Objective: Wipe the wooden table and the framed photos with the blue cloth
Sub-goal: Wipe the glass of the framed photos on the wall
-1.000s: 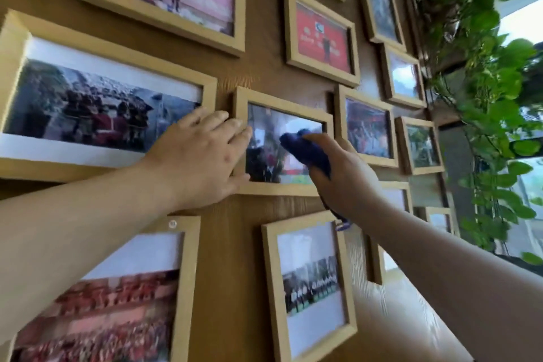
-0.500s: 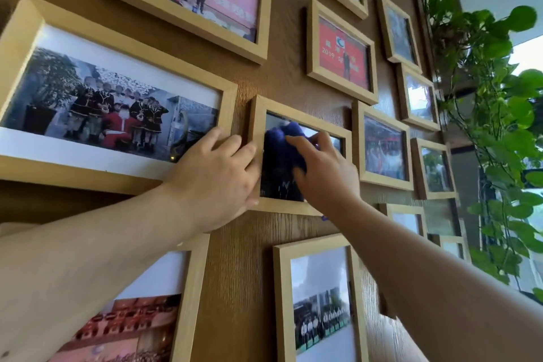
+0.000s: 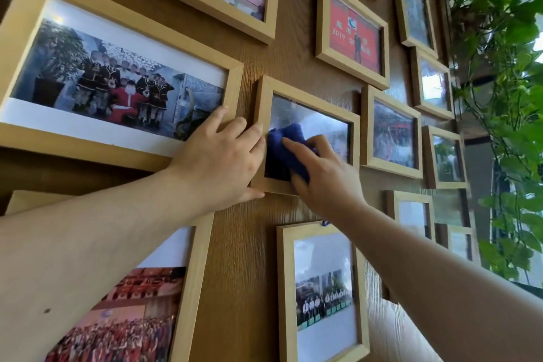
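Observation:
A small light-wood framed photo [image 3: 311, 103] hangs mid-wall among several others. My right hand [image 3: 326, 176] presses the bunched blue cloth [image 3: 283, 150] flat against the lower left of its glass. My left hand [image 3: 219, 160] lies spread on the brown wooden wall, fingers against the frame's left edge and thumb under its bottom corner, holding nothing. The glass above the cloth looks hazy. No table is in view.
A large group-photo frame [image 3: 117, 79] hangs to the left, a red photo frame [image 3: 352, 32] above right, an upright frame [image 3: 321, 291] below. More small frames run to the right. A leafy climbing plant [image 3: 508, 114] stands by the window at far right.
My right hand has carried the cloth from the right part of the glass over to its left and lower side. My left hand stays braced at the frame's left edge.

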Available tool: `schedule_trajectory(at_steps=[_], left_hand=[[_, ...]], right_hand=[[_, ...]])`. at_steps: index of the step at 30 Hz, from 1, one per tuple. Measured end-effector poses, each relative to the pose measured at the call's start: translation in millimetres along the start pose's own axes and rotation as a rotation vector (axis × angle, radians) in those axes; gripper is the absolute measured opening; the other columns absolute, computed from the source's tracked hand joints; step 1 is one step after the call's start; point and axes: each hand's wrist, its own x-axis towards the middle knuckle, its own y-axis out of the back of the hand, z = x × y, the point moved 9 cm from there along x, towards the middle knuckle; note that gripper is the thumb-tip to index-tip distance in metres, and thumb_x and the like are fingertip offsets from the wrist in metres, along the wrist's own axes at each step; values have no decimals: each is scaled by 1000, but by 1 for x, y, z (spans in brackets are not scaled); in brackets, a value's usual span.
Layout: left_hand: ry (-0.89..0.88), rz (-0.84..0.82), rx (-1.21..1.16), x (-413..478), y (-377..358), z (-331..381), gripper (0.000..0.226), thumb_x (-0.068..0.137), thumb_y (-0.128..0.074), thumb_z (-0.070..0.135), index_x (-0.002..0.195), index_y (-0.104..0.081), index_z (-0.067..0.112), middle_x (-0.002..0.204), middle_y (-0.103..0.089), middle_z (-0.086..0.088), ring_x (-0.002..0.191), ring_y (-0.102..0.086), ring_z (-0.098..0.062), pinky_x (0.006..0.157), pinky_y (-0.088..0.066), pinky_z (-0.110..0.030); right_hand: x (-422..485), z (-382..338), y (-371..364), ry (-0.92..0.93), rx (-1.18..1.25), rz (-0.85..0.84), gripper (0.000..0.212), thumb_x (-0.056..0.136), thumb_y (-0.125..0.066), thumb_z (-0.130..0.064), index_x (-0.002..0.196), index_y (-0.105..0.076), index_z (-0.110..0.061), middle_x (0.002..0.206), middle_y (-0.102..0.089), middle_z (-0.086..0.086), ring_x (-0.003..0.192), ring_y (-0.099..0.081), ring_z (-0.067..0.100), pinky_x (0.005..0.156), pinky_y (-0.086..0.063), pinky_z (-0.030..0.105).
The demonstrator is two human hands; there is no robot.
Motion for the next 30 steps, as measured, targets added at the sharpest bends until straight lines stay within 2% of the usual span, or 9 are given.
schedule_trajectory(at_steps=[3, 9, 11, 15, 20, 25, 28, 30], left_hand=[[3, 6, -18, 1, 0, 0, 86, 80, -40, 69, 141, -33, 8, 150, -35, -15, 134, -34, -32, 113, -20, -57], [8, 22, -47, 1, -1, -3, 85, 81, -33, 72, 136, -40, 7, 147, -40, -15, 130, -38, -32, 112, -21, -59], [12, 28, -55, 1, -3, -2, 84, 80, -37, 70, 135, -41, 7, 146, -40, -15, 130, -38, -32, 112, -21, -59], [43, 54, -84, 1, -3, -2, 81, 80, -38, 68, 135, -43, 8, 145, -42, -14, 130, -39, -32, 112, -21, -59], [39, 78, -103, 0, -2, -3, 81, 79, -37, 67, 133, -45, 7, 143, -44, -15, 128, -41, -32, 112, -21, -59], [35, 81, -94, -1, -3, -2, 81, 79, -43, 67, 131, -47, 6, 142, -46, -16, 127, -42, -32, 111, -23, -60], [35, 82, -82, 0, -2, -1, 81, 78, -45, 67, 130, -48, 5, 141, -47, -17, 127, -42, -33, 111, -24, -61], [32, 82, -67, 1, -1, 0, 82, 77, -46, 67, 130, -48, 5, 140, -47, -17, 127, -42, -33, 110, -24, -61]], right_hand=[[-7, 15, 1, -9, -79, -9, 53, 85, -58, -34, 134, -36, -34, 118, -47, 5, 84, -54, 19, 55, -40, 28], [-30, 82, -1, -327, -124, -52, 51, 84, -56, -30, 133, -41, -33, 115, -48, 5, 90, -56, 29, 58, -41, 33], [-28, 68, -1, -277, -85, -25, 52, 83, -56, -30, 133, -41, -32, 117, -47, 4, 89, -55, 27, 58, -40, 31], [-18, -2, -3, 30, -4, -26, 51, 85, -47, -37, 134, -38, -32, 116, -46, 5, 87, -51, 18, 59, -41, 29], [-28, -5, -1, 130, -45, -28, 49, 85, -49, -34, 133, -43, -30, 114, -47, 6, 87, -52, 21, 55, -45, 31], [-47, 44, 0, 0, -127, -44, 45, 81, -59, -27, 125, -53, -29, 107, -52, 6, 87, -55, 25, 53, -42, 31], [-60, 76, -1, -107, -163, -88, 45, 81, -62, -23, 125, -54, -30, 110, -53, 7, 91, -55, 27, 56, -44, 33], [-66, 92, 0, -149, -201, -125, 47, 81, -63, -22, 126, -53, -30, 114, -53, 7, 94, -56, 29, 59, -39, 31]])
